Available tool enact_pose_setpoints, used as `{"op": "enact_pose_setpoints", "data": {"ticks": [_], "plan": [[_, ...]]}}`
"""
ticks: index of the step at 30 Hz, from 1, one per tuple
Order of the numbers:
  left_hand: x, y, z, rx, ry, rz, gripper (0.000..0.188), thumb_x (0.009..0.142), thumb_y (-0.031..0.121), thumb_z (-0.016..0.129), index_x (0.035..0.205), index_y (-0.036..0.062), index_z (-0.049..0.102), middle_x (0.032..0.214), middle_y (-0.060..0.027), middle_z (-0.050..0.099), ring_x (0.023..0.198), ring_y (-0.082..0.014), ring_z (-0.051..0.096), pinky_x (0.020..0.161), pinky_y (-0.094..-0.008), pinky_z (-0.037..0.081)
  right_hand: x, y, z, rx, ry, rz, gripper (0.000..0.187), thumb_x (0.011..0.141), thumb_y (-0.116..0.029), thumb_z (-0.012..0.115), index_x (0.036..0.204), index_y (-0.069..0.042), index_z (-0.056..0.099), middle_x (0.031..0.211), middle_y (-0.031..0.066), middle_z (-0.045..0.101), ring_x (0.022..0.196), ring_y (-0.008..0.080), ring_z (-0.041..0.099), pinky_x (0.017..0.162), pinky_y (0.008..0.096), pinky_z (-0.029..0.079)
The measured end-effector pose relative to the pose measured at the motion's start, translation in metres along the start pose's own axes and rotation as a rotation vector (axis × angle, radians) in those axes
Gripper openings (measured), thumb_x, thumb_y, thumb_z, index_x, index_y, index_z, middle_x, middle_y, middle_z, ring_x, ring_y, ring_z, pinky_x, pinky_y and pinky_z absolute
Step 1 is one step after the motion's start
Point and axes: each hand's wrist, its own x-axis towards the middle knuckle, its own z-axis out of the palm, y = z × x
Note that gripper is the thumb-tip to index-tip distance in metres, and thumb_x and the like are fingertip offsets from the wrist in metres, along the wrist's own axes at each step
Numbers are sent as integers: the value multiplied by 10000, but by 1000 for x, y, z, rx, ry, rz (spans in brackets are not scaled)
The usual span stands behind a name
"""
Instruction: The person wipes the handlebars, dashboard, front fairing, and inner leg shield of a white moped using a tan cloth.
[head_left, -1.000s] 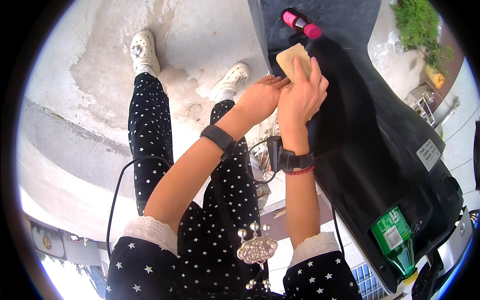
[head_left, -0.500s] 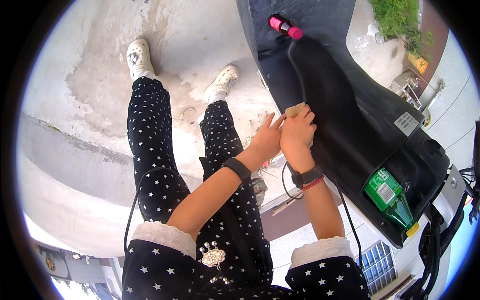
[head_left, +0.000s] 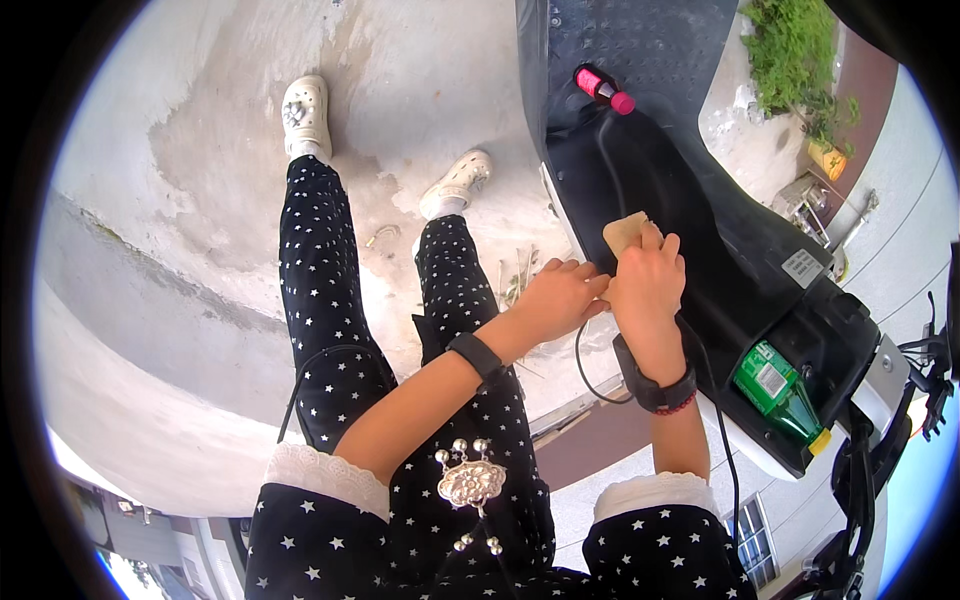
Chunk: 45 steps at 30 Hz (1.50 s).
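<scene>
My right hand (head_left: 648, 282) is closed round a flat tan piece (head_left: 622, 232), whose rounded end sticks out past the fingers; whether it is card, cloth or sponge is unclear. Close against it on the left is my left hand (head_left: 563, 300), its fingers bent and their tips meeting the underside of the right hand. What those fingertips pinch, if anything, is hidden. Both hands are over the near edge of a black scooter's footwell (head_left: 690, 215). Each wrist wears a dark band, and thin black cables hang by my arms.
A small dark bottle with a pink cap (head_left: 603, 88) lies on the scooter at the far end. A green bottle with a yellow cap (head_left: 785, 395) sits in a recess at the right, near the handlebar parts (head_left: 860, 500). Concrete ground (head_left: 210, 200) spreads to the left; green plants (head_left: 795, 60) grow beyond.
Both hands have turned and shifted slightly relative to the scooter, and more of the tan piece shows. My left fingers, earlier stretched, are now curled. The whole view has shifted a little.
</scene>
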Motion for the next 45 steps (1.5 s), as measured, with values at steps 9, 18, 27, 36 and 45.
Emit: {"op": "enact_pose_setpoints", "data": {"ticks": [9, 18, 27, 36, 45], "plan": [[-19, -25, 7, 145, -445, -245, 225, 747, 273, 596, 777, 67, 680, 840, -107, 646, 844, -284, 624, 761, -388, 465, -31, -35, 83, -78, -397, -66, 152, 650, -189, 668, 716, -54, 686, 773, 131, 653, 875, 312, 570, 658, 352, 462], [-35, -15, -14, -332, -450, -351, 376, 764, 140, 568, 1122, 43, 511, 1009, -156, 627, 922, -325, 610, 798, -386, 469, -50, -44, 0, 205, -311, 39, 182, 748, -212, 652, 785, -40, 699, 985, 171, 609, 913, 329, 543, 716, 375, 491], [-24, -16, -43, -1429, -204, -482, 583, 755, 86, 488, 1325, 64, 371, 1291, -143, 481, 1138, -241, 493, 972, -339, 369, -42, -2, 16, 1215, 79, 212, 492, 709, 52, 474, 1192, -13, 534, 1217, 156, 517, 1013, 331, 499, 915, 389, 400], [-42, -23, -54, -1159, -84, -580, 363, 874, 164, 474, 1226, 77, 484, 1161, -51, 557, 1110, -146, 485, 959, -280, 345, -134, 33, -38, 444, 281, 247, 552, 681, 101, 465, 1212, -25, 551, 1217, 136, 488, 1052, 310, 442, 882, 397, 395], [-51, -2, -26, -571, -59, -488, 315, 808, 68, 551, 1123, 56, 534, 1057, -99, 591, 1016, -217, 561, 874, -320, 442, -93, -3, 66, 137, 117, 13, 316, 744, -66, 556, 1055, -37, 597, 1088, 44, 551, 1014, 205, 510, 747, 328, 371]]}}
